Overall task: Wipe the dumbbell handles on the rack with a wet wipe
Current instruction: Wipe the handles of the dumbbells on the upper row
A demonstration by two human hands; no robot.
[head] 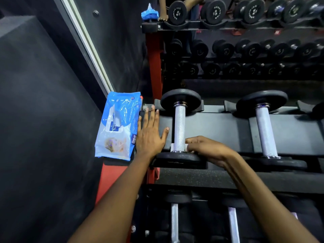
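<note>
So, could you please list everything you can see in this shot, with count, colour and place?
wet wipe pack: one, blue, left end of the rack.
near dumbbell: one, black plates, silver handle, leftmost on the shelf.
second dumbbell: one, same colours, to its right.
wet wipe: one, white, wrapped round the near handle's lower end.
mirror: one, behind, reflecting rows of black dumbbells.
left hand: flat, fingers spread, on the shelf beside the pack.
right hand: grips the wipe on the handle.
</note>
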